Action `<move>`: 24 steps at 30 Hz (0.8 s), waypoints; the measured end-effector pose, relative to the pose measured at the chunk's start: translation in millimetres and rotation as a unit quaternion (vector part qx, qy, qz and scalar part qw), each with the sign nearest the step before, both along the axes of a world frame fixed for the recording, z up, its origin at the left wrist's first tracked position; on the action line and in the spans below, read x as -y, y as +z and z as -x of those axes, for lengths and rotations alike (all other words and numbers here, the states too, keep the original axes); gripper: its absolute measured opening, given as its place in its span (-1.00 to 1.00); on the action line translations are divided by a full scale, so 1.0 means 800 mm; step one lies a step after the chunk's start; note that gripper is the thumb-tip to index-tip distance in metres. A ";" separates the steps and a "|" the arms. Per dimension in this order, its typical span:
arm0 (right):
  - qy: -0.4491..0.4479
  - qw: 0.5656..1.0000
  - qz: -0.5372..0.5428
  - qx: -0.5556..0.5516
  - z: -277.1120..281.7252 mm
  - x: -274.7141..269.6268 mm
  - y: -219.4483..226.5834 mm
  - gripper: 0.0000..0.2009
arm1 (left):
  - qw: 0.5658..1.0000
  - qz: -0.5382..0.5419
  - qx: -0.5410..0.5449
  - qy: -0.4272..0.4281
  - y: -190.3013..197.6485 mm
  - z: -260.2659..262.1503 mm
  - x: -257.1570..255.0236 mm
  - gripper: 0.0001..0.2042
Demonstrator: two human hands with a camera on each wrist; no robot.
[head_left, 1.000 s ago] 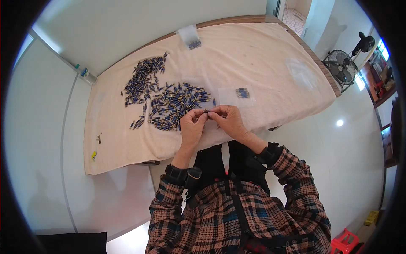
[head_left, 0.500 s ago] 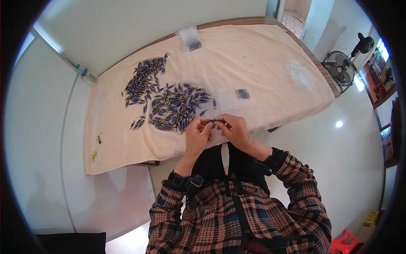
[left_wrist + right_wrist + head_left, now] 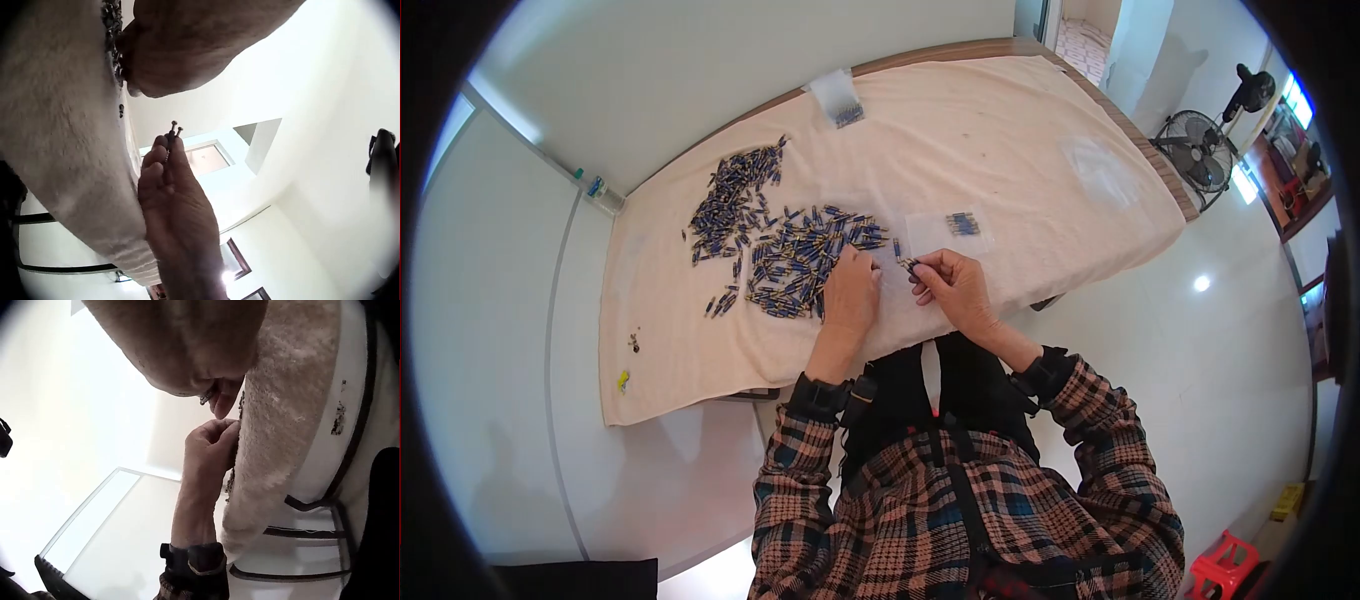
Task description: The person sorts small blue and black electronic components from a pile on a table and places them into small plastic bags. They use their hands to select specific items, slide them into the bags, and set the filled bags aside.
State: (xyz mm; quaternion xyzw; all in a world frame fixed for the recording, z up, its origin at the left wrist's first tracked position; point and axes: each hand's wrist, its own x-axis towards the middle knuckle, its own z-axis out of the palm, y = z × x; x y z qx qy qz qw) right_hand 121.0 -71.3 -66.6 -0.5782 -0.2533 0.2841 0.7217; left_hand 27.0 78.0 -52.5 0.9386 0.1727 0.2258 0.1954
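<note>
In the head view my left hand (image 3: 852,293) is at the near right edge of a pile of small blue-and-gold cylindrical pieces (image 3: 800,262). Its fingers bend down among them, and the back of the hand hides the tips; I cannot tell whether they pinch one. To its right, my right hand (image 3: 955,287) pinches a couple of the same slim pieces (image 3: 908,266) between thumb and fingers. Their thin headed ends (image 3: 175,128) stick up past the fingertips in the left wrist view. One loose piece (image 3: 897,246) lies just beyond that hand.
A clear bag (image 3: 920,236) with a short row of pieces (image 3: 962,224) lies beyond my right hand. Another bag (image 3: 834,94) is at the back edge, and a second pile (image 3: 735,200) lies far left. A yellow item (image 3: 623,380) sits near the left edge of the cloth (image 3: 690,370).
My hands were together over one small piece; now they are apart. The left has gone forward and left to the pile, while the right, slightly further forward, keeps hold of pieces.
</note>
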 end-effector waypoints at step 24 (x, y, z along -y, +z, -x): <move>0.054 0.994 0.032 0.089 0.004 0.011 0.023 -0.87 | 0.803 0.565 0.165 -0.097 0.011 0.012 0.040 -0.83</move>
